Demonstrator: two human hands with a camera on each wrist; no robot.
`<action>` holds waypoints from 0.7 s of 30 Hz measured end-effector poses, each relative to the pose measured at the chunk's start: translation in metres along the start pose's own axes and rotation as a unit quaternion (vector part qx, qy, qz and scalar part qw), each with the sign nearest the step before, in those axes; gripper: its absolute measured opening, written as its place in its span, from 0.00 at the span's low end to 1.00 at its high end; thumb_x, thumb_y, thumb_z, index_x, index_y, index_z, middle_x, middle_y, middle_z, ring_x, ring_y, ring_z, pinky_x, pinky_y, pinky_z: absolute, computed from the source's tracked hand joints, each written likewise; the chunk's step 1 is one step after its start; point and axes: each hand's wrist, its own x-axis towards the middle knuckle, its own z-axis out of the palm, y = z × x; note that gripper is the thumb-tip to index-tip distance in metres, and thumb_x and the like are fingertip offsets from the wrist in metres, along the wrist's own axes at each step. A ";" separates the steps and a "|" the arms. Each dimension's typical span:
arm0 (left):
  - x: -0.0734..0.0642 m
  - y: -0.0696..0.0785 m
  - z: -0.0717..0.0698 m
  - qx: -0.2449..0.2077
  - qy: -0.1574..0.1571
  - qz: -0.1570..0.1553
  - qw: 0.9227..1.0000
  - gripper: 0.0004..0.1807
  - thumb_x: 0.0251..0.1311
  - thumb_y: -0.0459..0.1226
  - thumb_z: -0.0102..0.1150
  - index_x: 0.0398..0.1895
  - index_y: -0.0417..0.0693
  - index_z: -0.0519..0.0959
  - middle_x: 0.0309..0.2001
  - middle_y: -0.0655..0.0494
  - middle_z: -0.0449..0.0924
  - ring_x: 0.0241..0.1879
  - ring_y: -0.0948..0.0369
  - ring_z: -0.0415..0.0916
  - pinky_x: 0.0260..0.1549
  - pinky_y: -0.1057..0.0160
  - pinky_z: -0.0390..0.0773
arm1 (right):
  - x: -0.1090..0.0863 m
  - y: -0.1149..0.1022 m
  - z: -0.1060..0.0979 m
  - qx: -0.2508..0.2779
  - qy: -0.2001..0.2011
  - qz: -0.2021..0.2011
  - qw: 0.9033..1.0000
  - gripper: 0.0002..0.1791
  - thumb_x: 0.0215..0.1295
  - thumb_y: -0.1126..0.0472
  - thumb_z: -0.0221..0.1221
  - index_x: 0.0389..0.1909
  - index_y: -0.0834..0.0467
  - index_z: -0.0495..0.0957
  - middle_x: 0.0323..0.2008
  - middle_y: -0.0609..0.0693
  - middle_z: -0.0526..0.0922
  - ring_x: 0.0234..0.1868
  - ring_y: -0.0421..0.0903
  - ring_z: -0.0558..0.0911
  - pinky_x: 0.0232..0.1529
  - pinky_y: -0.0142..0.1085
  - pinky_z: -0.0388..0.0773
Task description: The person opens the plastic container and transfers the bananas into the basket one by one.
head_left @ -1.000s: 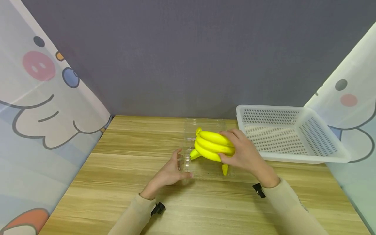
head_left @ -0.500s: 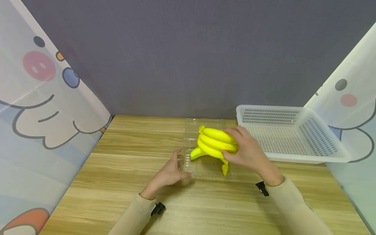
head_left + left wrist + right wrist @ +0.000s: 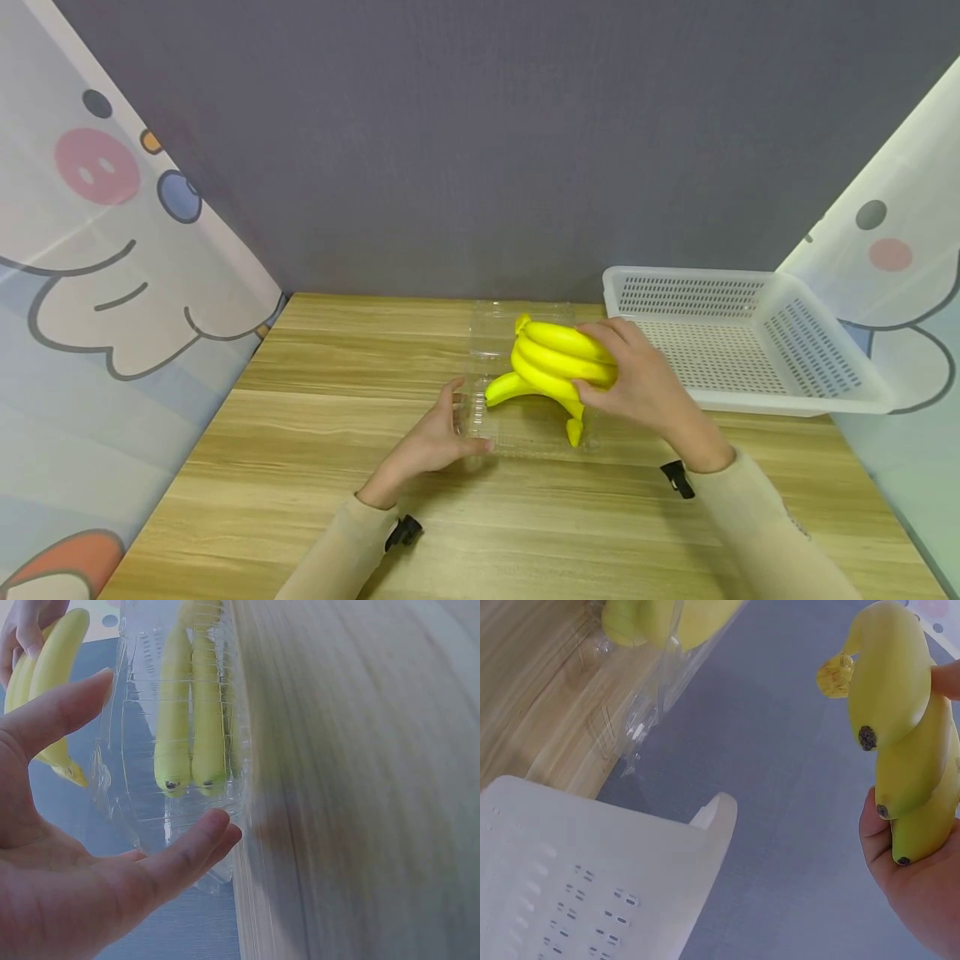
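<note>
My right hand [image 3: 633,375] holds a bunch of yellow bananas [image 3: 564,354] above a clear plastic clamshell box [image 3: 517,442]. Three dark tips of this bunch [image 3: 907,780] show in the right wrist view, with thumb and fingers on either side. A second bunch of bananas [image 3: 174,712] lies inside the box, partly covered by the held bunch in the head view. My left hand [image 3: 431,437] grips the box's left end, thumb at the front edge and fingers [image 3: 199,840] at the end wall. The box's lid [image 3: 495,329] stands open toward the back.
A white perforated basket [image 3: 720,358] stands at the back right, just beyond the right hand. Beneath everything is a wooden tabletop [image 3: 360,358]. A grey wall [image 3: 480,150] rises behind it, with cartoon-printed panels [image 3: 97,250] on both sides.
The right hand has moved the held bunch to the right and slightly back, uncovering more of the bananas in the box. The left hand and the box have kept their place.
</note>
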 end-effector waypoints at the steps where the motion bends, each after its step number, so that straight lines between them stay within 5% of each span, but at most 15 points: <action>1: 0.000 0.001 0.000 0.000 0.000 -0.001 1.000 0.64 0.50 0.45 0.80 0.81 0.47 0.44 0.74 0.33 0.57 0.69 0.37 0.63 0.64 0.37 0.68 | 0.000 0.001 -0.001 -0.002 0.001 0.000 1.000 0.37 0.44 0.56 0.73 0.59 0.63 0.76 0.49 0.58 0.78 0.47 0.53 0.76 0.38 0.47 0.81; 21: 0.000 -0.001 0.000 -0.002 0.001 0.000 1.000 0.63 0.50 0.45 0.79 0.81 0.48 0.43 0.74 0.34 0.57 0.70 0.37 0.62 0.65 0.37 0.67 | 0.004 0.012 -0.014 -0.017 -0.003 0.011 1.000 0.37 0.45 0.57 0.73 0.59 0.65 0.75 0.49 0.60 0.77 0.47 0.55 0.76 0.41 0.50 0.80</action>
